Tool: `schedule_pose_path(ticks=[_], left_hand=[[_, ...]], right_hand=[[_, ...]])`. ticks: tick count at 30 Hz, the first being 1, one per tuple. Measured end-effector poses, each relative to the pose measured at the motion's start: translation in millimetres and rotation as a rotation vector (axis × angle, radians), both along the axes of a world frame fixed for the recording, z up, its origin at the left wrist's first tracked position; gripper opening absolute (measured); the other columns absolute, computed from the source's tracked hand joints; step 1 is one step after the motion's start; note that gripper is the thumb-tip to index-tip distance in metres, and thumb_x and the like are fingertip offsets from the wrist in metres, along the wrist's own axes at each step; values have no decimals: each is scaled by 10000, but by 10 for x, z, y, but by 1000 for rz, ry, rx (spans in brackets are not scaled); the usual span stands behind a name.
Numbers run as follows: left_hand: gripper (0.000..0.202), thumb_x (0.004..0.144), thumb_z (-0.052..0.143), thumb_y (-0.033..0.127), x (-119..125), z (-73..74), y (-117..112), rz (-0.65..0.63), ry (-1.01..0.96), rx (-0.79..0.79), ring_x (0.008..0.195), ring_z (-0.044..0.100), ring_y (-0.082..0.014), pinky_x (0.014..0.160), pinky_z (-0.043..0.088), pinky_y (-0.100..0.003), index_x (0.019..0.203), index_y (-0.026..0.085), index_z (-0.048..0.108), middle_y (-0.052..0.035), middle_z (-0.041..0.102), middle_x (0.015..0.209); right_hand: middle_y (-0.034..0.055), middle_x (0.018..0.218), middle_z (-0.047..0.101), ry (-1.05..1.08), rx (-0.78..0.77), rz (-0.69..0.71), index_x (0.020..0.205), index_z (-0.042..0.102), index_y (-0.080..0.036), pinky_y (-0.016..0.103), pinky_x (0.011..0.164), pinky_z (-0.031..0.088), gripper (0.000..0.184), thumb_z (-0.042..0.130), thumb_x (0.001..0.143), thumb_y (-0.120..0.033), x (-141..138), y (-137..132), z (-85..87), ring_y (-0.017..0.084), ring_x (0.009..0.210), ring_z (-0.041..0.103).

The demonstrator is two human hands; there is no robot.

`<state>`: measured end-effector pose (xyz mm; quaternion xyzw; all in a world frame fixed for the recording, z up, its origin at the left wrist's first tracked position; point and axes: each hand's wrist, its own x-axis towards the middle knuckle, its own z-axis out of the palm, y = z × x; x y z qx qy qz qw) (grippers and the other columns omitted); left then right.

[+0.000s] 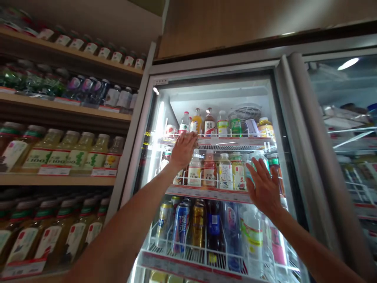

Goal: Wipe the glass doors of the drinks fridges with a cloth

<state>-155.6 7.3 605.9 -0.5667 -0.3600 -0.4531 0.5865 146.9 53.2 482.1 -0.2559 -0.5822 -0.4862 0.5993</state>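
I face a lit drinks fridge [160, 81] with wire shelves of bottles and cans. My left hand [183, 149] is raised to the top shelf edge [232, 143], fingers flat and together, beside a white bottle [184, 124]. My right hand [264, 186] is spread open against the fridge front at the middle shelf, over several tea bottles [225, 171]. Neither hand holds anything. Whether the palms rest on a glass door or reach inside, I cannot tell. Cans [181, 226] stand on the shelf below.
Wooden shelves [70, 114] at left carry rows of bottled drinks with price tags. A grey door frame post [312, 157] divides this fridge from a second fridge [350, 137] at right. A wooden panel runs above.
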Motion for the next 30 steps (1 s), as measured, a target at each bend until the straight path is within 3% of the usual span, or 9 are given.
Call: schedule_pose_path(ticks=[5,8,11,15,21,23,25,28,30], left_hand=[[444,889,346,204,202,6,51,-46,-183,71,1396,196,-299,1127,196,-569,1312,97,434,-159,401,1421],[490,880,348,187,625,-236,103,-112,-23,-36,1416,134,-237,1140,234,-465,1367,129,353,-114,329,1475],[593,890,379,275,894,-475,115,-156,-44,-120,1425,79,-207,1148,217,-401,1411,49,210,-162,192,1521],[808,866,392,562,641,-731,23,-89,-262,-185,1423,57,-282,1145,111,-510,1415,13,170,-221,143,1517],[877,823,342,688,58,-1052,-107,38,-295,-163,1411,131,-300,1130,118,-531,1432,72,205,-217,224,1496],[862,837,301,685,1,-1076,-89,64,-259,-135,1408,151,-296,1128,136,-517,1436,72,206,-212,241,1491],[862,843,267,686,-1,-1076,-78,77,-235,-120,1405,162,-299,1124,159,-507,1436,64,208,-211,242,1491],[856,851,231,681,22,-1068,-78,81,-226,-103,1402,169,-310,1115,171,-515,1432,53,219,-217,241,1488],[849,852,238,678,26,-1067,-75,72,-227,-87,1400,175,-313,1113,168,-522,1433,60,223,-214,250,1486]], right_hand=[[91,1434,409,0,-1,62,1398,343,-233,487,1114,196,513,410,889,-228,-7,-2,0,229,1361,317],[84,1438,403,-22,13,224,1404,338,-234,489,1097,259,504,357,901,-219,-147,-166,149,225,1357,326],[100,1431,407,-172,-55,402,1390,363,-179,434,1075,344,485,297,913,-234,-440,-336,449,206,1347,344],[116,1410,430,-349,-246,305,1359,401,-154,488,1068,321,467,291,924,-281,-976,-391,775,237,1318,376],[114,1450,368,-262,-205,75,1294,481,-222,619,1065,200,430,466,878,-328,-1512,-404,979,312,1344,304],[86,1444,380,-206,-174,49,1291,487,-252,597,1070,217,407,454,887,-295,-1308,-316,1114,288,1343,307],[80,1442,380,-59,-155,41,1300,481,-257,592,1065,226,409,440,895,-292,-823,-212,1255,291,1348,291],[195,1417,359,201,-142,24,1294,493,-139,649,998,259,430,403,891,-261,32,-114,1371,367,1306,319],[260,1328,424,317,-131,45,1247,527,-67,612,956,339,431,343,881,-202,315,-101,1303,360,1228,407]])
